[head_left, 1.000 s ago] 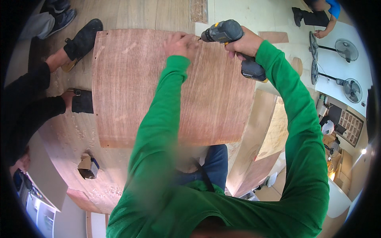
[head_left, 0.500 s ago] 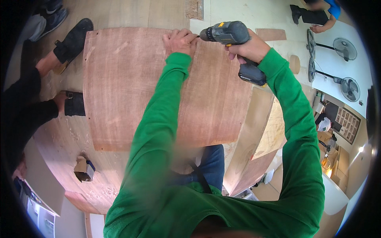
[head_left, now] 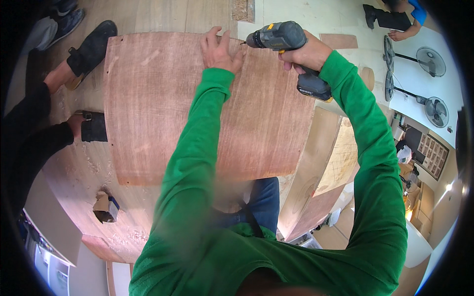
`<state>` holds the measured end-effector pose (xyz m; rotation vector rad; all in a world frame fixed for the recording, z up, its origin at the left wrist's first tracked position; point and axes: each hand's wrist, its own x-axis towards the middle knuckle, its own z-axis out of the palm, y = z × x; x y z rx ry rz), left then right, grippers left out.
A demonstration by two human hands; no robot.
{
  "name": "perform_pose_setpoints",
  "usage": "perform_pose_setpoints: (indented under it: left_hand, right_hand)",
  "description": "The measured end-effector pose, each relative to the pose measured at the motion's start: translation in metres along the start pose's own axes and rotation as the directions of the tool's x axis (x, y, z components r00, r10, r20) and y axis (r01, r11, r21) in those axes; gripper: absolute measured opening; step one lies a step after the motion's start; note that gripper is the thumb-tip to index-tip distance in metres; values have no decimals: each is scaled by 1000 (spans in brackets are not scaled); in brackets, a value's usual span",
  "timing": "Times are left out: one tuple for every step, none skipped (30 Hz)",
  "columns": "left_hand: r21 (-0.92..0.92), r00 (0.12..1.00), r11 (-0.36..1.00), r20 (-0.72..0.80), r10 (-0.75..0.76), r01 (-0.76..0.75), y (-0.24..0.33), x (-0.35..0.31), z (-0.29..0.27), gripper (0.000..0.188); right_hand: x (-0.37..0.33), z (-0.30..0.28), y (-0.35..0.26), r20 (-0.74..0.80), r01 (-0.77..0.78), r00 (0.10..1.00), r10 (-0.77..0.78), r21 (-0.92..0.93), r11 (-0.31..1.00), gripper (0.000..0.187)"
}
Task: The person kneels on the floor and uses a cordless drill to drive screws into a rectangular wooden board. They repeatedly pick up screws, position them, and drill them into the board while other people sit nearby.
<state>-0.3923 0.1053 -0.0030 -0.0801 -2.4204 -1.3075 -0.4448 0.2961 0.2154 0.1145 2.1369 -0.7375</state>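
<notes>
A reddish-brown plywood board [head_left: 266,123] lies flat in front of me. My right hand [head_left: 308,53] grips the handle of a grey and black cordless drill [head_left: 282,35], held sideways above the board's far edge. Its chuck points left, with a small dark bit or screw at the tip; which of the two I cannot tell. Just left of that tip, my left hand [head_left: 219,53] rests on the board near its far edge, fingers spread and holding nothing. Small dark screw heads or holes show along the board's left edge.
A person's dark shoe [head_left: 94,47] stands beside the board's left edge. An opened small box [head_left: 105,207] sits at the lower left. Other wood panels [head_left: 316,158] lie to the right. Standing fans [head_left: 430,61] and another person's arm [head_left: 412,29] are at the far right.
The fingers of my left hand, bunched by the drill tip before, have spread and drawn back from it. The drill has shifted slightly left and toward the far edge.
</notes>
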Motion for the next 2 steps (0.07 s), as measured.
perform_pose_setpoints:
  left_hand:
    - [34, 998, 997, 3, 67, -68, -4, 1, 0, 62]
    - [178, 989, 980, 139, 59, -84, -7, -2, 0, 70]
  right_hand:
    - [1, -1, 0, 16, 1, 1000, -1, -16, 1000, 25]
    - [3, -2, 1, 32, 2, 999, -1, -32, 999, 26]
